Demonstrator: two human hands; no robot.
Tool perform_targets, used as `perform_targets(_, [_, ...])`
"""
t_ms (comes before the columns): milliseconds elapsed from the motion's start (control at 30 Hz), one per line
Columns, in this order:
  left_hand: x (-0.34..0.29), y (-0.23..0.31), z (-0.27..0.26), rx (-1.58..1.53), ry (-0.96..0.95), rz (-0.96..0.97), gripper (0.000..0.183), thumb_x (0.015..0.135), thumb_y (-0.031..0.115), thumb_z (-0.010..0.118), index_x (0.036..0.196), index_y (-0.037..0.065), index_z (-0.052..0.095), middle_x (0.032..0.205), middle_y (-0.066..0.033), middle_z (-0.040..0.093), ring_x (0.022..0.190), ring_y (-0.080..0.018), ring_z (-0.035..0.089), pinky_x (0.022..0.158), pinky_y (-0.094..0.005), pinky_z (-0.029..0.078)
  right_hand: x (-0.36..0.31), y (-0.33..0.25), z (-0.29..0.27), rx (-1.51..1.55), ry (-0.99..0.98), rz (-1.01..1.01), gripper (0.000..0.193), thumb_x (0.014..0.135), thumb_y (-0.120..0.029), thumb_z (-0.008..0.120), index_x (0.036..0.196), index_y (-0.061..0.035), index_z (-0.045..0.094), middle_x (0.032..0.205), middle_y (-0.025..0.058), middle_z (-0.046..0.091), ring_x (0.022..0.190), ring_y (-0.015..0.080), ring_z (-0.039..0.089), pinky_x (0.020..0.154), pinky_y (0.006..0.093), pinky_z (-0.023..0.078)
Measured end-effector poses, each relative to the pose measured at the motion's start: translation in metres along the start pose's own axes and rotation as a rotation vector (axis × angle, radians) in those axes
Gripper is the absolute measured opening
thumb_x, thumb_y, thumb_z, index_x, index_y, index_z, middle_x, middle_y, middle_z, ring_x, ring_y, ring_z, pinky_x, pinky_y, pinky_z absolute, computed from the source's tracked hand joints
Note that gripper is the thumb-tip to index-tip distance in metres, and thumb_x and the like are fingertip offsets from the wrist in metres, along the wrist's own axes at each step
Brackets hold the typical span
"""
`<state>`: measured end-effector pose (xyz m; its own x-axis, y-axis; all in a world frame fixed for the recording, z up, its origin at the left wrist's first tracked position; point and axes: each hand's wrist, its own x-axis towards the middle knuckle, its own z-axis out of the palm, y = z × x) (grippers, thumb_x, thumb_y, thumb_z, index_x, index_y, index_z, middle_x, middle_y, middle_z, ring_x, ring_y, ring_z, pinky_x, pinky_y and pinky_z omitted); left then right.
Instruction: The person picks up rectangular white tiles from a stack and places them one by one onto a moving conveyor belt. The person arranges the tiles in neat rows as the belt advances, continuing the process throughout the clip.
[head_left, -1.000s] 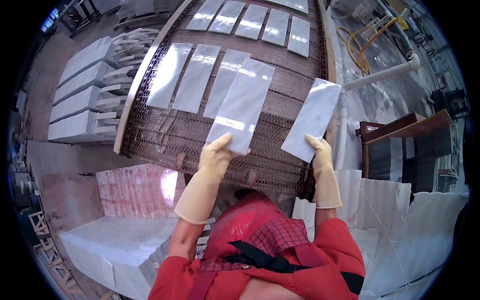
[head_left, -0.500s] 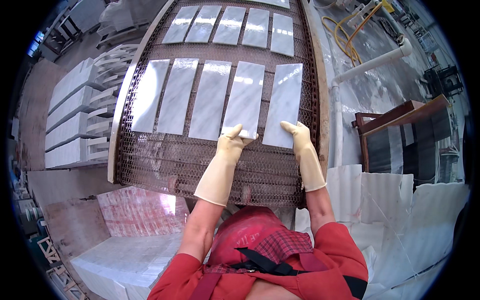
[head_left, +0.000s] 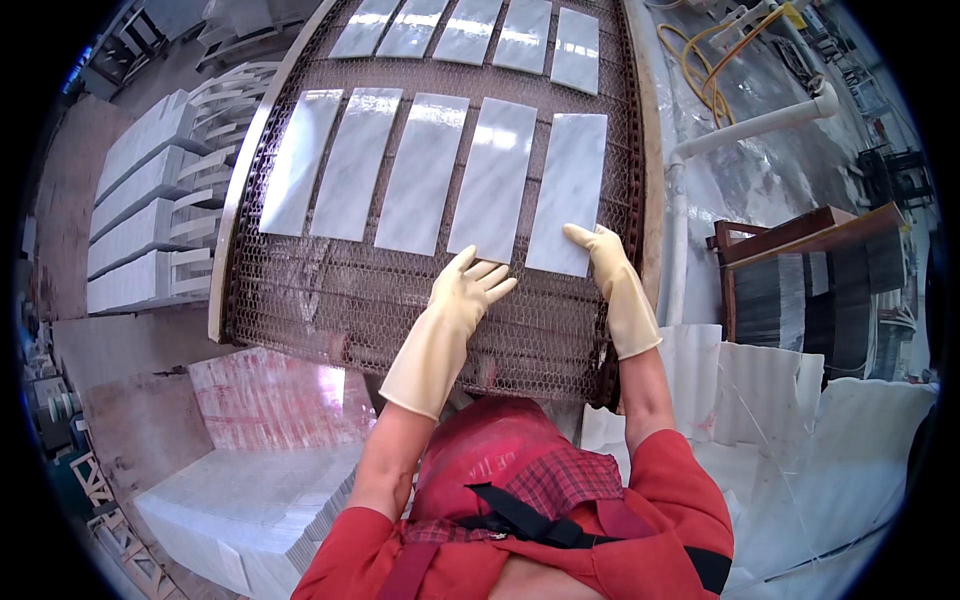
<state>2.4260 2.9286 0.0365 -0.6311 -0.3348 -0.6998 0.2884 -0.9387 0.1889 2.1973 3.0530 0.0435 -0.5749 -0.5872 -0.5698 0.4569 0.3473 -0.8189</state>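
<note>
Rectangular white-grey marble tiles lie in rows on a wire-mesh conveyor belt. My left hand, in a cream rubber glove, is open with its fingers spread, just below the near edge of one marble tile. My right hand, gloved alike, is at the near right corner of the rightmost marble tile. Its thumb lies over that tile's face, while the other fingers are mostly hidden at the tile's side. This tile sits slightly nearer to me than its neighbours.
Another row of tiles lies farther up the belt. Stacked pale slabs stand at the left, with more slabs at lower left. On the right are a white pipe, a yellow hose and a rack of dark slabs.
My left hand has let go of its tile and spread its fingers. The tiles appear farther up the picture; the rightmost one has shifted less than its neighbours, with my right hand still at it.
</note>
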Motion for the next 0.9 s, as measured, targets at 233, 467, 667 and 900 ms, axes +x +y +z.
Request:
perform_targets(233, [-0.089, -0.024, -0.037, 0.213, -0.172, 0.112, 0.066, 0.109, 0.031, 0.06, 0.162, 0.0, 0.036, 0.156, -0.0308, 0.049, 0.142, -0.0459, 0.054, 0.117, -0.0582, 0.049, -0.019, -0.005, -0.009, -0.598, 0.304, -0.12, 0.046, 0.103, -0.028, 0.069, 0.143, -0.0037, 0.066, 0.131, 0.014, 0.074, 0.116, 0.0237, 0.072, 0.103, 0.0353, 0.054])
perform_targets(467, [-0.167, -0.047, -0.146, 0.172, -0.308, 0.234, 0.054, 0.115, 0.04, 0.042, 0.107, 0.0, 0.076, 0.142, -0.0325, 0.064, 0.139, -0.0477, 0.057, 0.119, -0.0638, 0.044, -0.056, 0.018, 0.015, -0.302, 0.336, -0.475, 0.037, 0.111, -0.024, 0.059, 0.144, -0.0089, 0.067, 0.125, 0.0098, 0.076, 0.108, 0.0185, 0.072, 0.099, 0.0331, 0.056])
perform_targets(667, [-0.238, -0.089, -0.189, 0.151, -0.322, 0.467, 0.069, 0.117, 0.038, 0.033, 0.084, -0.005, 0.075, 0.145, -0.0374, 0.059, 0.132, -0.0499, 0.061, 0.117, -0.0581, 0.047, -0.121, 0.047, 0.113, -0.371, -0.13, -0.372, 0.035, 0.114, -0.022, 0.055, 0.142, -0.0075, 0.068, 0.122, 0.0111, 0.078, 0.11, 0.0188, 0.073, 0.1, 0.0335, 0.057])
perform_targets(900, [-0.305, -0.174, -0.224, 0.149, -0.3, 0.624, 0.064, 0.117, 0.041, 0.038, 0.104, -0.007, 0.078, 0.145, -0.0307, 0.063, 0.129, -0.0367, 0.065, 0.114, -0.045, 0.048, -0.216, 0.126, 0.162, -0.646, -0.699, -0.353, 0.036, 0.11, -0.018, 0.06, 0.144, -0.0105, 0.068, 0.124, 0.0115, 0.076, 0.109, 0.0186, 0.074, 0.099, 0.0328, 0.056])
